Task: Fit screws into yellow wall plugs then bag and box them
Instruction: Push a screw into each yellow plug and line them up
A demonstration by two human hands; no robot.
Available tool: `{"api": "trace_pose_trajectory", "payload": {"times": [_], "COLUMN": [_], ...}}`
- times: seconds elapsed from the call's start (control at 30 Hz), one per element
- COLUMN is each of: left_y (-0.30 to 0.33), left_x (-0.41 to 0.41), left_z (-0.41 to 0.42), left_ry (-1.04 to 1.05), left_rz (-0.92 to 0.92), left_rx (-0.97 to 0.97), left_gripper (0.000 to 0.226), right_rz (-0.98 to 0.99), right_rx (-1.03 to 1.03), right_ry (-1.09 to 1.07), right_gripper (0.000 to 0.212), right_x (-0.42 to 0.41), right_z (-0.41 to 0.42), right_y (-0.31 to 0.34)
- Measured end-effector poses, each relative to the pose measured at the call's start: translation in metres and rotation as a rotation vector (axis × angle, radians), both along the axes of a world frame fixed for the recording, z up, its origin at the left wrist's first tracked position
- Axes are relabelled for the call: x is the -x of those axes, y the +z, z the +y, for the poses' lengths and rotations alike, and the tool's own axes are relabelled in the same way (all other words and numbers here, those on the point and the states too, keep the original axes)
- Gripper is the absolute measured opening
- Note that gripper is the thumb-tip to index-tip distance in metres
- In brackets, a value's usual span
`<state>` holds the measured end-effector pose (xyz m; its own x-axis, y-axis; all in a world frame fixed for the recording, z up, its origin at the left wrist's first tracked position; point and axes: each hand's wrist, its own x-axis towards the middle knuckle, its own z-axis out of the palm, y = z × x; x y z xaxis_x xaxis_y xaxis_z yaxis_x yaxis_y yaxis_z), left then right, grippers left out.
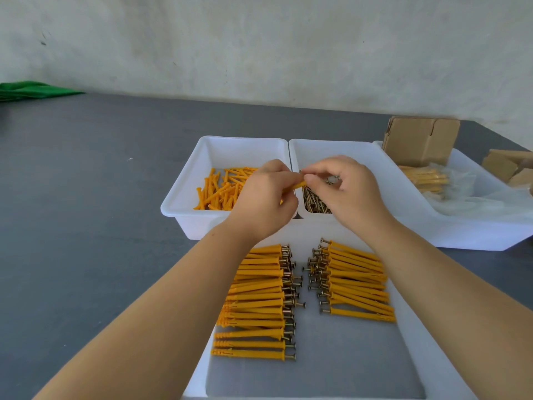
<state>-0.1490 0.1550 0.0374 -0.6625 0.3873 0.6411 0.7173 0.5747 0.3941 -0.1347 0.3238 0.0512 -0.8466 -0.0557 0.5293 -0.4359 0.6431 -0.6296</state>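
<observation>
Two hands: I see both curled, meeting.
Left hand [264, 197]: grips yellow wall plug [298, 185].
Right hand [344, 187]: fingertips pinch at plug's end.

Yellow wall plugs [222, 189], white tubs [184, 197]

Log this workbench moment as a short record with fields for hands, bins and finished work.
left hand: grips a yellow wall plug
right hand: pinches at the plug's end; screw hidden
left bin: loose yellow plugs
middle bin: loose screws
near tray: two rows of assembled plugs, screw heads facing the middle
right bin: bagged plugs, cardboard box
</observation>
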Motion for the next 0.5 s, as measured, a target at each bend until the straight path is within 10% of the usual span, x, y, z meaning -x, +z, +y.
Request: {"api": "trace_pose_trajectory", "payload": {"times": [0.33,0.5], "left_y": [0.0,0.003], "left_x": [-0.007,-0.001], "left_z": [-0.002,-0.01], "left_ry": [-0.052,0.164], "left_rz": [-0.109,-0.215], "left_rx": [-0.162,-0.549], "left_gripper": [0.024,0.017], "right_rz": [-0.238,-0.516], "right_rx": [-0.158,-0.323], "right_ry": [0.133,0.47], "right_gripper": [0.003,0.004], "right_x": [0.001,-0.013], "right_z": [0.019,0.004], "right_y": [0.008,0.015]}}
